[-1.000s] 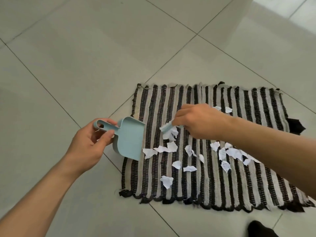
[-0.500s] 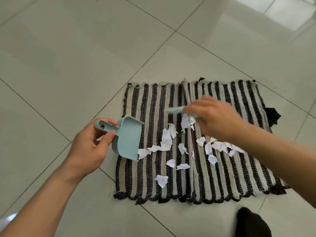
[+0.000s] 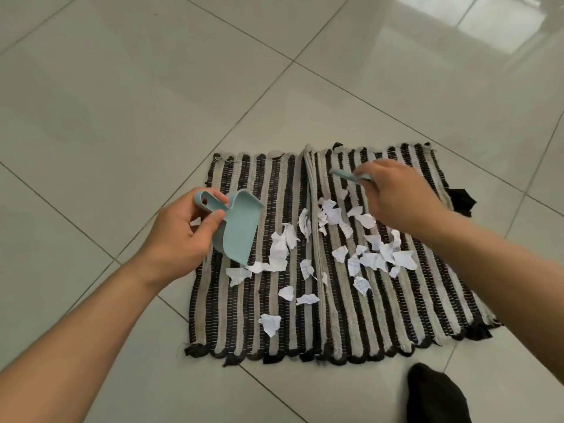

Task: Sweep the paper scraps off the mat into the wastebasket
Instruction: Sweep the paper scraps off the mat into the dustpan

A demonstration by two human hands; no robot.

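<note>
Overhead, a striped mat lies on a tiled floor, strewn with torn white paper scraps. The left hand holds a pale blue dustpan by its looped handle, fingers curled around the grip; the pan is tilted with its front edge low at the mat's left side, just beside the nearest scraps. The right hand reaches over the far middle of the mat, its fingers pinching the handle of a small pale blue brush; the brush head is hidden behind the hand. Most scraps sit in a loose cluster below the right hand, right of a raised fold that runs from the mat's far edge to its near edge. Others lie scattered left of the fold, between it and the dustpan, and a few lie apart nearer the front fringe. A dark-socked foot rests on the floor at the near right, just off the mat's edge. No wastebasket is in view.
</note>
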